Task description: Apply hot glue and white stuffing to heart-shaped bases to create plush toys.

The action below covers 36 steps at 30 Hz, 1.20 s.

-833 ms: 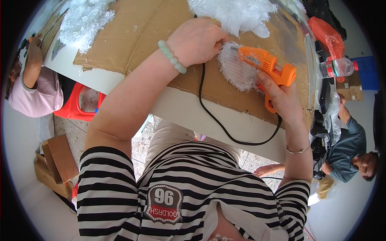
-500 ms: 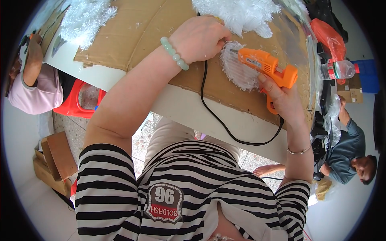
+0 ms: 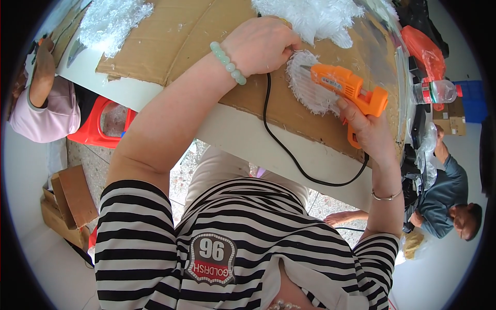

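Observation:
My right hand grips an orange hot glue gun, its nozzle pointing left over a white oval piece with a fringed edge. This piece lies on brown cardboard, partly under the gun. At its upper left edge is my left hand, with a pale green bead bracelet on the wrist. The fingers are curled into a pinch, and whatever lies between them is hidden. From the gun's handle a black cord loops along the table's near edge and passes under my left hand.
Fluffy white heaps lie on the cardboard, one far left, another beyond my hands. At right are a plastic bottle and a red bag. One person sits at left near a red stool; another is at right.
The view has shifted slightly. Both hands keep nearly the same places over the white oval piece, and the glue gun has drifted a touch to the right.

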Motion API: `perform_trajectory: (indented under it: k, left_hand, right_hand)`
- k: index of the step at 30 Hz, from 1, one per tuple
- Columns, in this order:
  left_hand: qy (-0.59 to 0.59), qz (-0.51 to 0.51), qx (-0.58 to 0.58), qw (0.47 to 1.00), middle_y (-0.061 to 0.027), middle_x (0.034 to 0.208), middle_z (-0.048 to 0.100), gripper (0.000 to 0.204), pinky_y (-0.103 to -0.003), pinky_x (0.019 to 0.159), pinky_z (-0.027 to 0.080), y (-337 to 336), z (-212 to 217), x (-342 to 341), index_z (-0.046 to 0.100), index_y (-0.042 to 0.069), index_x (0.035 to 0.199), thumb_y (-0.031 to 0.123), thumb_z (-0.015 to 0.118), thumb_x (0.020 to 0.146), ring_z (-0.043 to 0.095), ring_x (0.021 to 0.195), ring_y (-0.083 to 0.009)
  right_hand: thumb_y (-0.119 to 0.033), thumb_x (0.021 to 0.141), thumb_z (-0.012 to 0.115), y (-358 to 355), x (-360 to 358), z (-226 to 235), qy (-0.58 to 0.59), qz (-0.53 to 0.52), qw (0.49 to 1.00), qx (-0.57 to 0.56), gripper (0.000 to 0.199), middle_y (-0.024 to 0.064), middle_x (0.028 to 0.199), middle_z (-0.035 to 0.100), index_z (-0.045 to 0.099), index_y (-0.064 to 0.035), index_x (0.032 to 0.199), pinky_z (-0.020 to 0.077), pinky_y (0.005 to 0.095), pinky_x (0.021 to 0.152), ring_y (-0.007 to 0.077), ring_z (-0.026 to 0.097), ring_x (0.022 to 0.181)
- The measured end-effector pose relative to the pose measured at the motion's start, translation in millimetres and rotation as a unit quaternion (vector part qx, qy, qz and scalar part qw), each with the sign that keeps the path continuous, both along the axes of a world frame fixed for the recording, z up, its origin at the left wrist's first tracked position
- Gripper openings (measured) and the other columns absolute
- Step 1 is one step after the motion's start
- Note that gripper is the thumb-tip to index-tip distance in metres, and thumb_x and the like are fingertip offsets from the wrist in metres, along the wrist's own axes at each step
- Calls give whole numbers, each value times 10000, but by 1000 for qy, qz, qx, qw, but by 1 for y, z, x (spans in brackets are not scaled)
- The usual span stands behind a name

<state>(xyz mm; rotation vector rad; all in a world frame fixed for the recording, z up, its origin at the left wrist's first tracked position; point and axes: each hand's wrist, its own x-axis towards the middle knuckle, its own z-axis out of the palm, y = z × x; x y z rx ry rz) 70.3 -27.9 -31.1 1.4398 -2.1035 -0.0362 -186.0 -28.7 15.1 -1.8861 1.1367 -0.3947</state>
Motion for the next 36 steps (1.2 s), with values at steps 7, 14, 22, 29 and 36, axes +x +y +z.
perform_trajectory:
  k: [7,14,22,29,36]
  left_hand:
    - [6,-3,8,1000,-92,844,652,120,-398,754,494,-1,0,0,675,87,842,100,581,769,608,860,-283]
    - [14,-15,-24,1000,-86,822,628,127,-392,702,470,-1,-4,3,653,59,876,73,588,767,584,780,-297]
    - [18,-22,-24,999,-96,803,622,129,-391,691,466,-3,-6,3,651,59,879,66,588,767,580,760,-303]
    - [13,-22,-24,999,-103,811,626,127,-385,695,471,-2,-2,2,654,51,872,55,586,765,587,766,-302]
    - [4,-11,12,1000,-88,845,655,133,-402,740,488,-2,-1,2,674,85,854,113,566,780,611,843,-280]
  right_hand:
    - [-272,878,630,-8,6,-4,-45,-27,999,2,239,-29,735,534,581,-47,945,389,232,611,67,482,673]
    - [-277,871,639,8,3,7,-6,-2,1000,-2,239,-37,722,520,577,-50,907,370,230,574,63,466,652]
    - [-266,872,636,13,-5,7,22,22,999,21,234,-37,704,516,582,-43,915,371,230,565,60,464,652]
    - [-231,867,642,13,2,10,15,-4,999,31,227,-32,714,523,590,-28,955,378,226,577,59,471,660]
    - [-269,874,629,11,-21,5,27,24,999,34,271,-20,723,532,587,-33,1000,398,235,592,79,497,666]
